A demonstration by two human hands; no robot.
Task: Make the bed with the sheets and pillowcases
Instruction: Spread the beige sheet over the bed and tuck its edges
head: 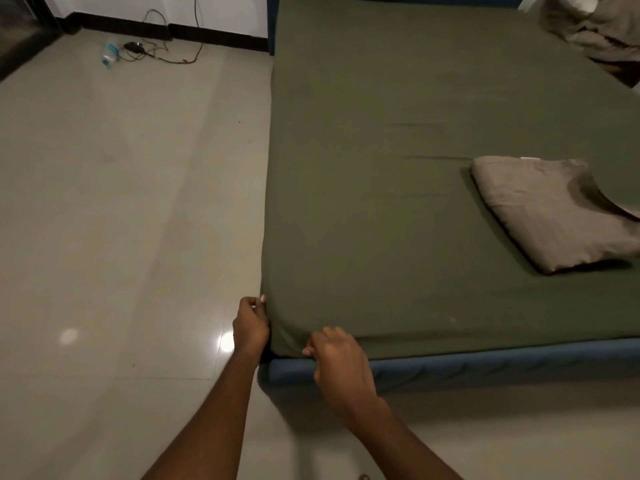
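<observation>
Glossy beige floor (121, 202) tiles fill the left half of the head view, with two bright light reflections near the bed's near-left corner. A black skirting board (214, 34) runs along the far wall. Below it on the floor lie a tangle of cables (180, 58), a small black adapter (135, 47) and a clear plastic bottle (110, 55) on its side.

The bed takes up the right half. A dark green sheet (398, 168) covers the whole mattress top and wraps down over the left and near sides. It lies mostly smooth, with a few shallow creases across the middle. Under the mattress the blue padded bed frame (485, 365) shows along the near edge.

Both hands work at the near-left corner of the bed, a little apart, one on each side of the corner. The left hand (251, 322) is on the bed's left side just beside the corner, fingers curled and pinching the green sheet against the mattress edge. The right hand (337, 355) is on the near side, fingers curled round the sheet's lower hem where it meets the blue frame.

A folded beige cloth (547, 213) lies flat on the green sheet toward the right edge of the bed, turned at an angle to the bed's edges. At the far-right corner sits a crumpled heap of beige bedding (599, 29), with something white showing at its top; what that is cannot be told.
</observation>
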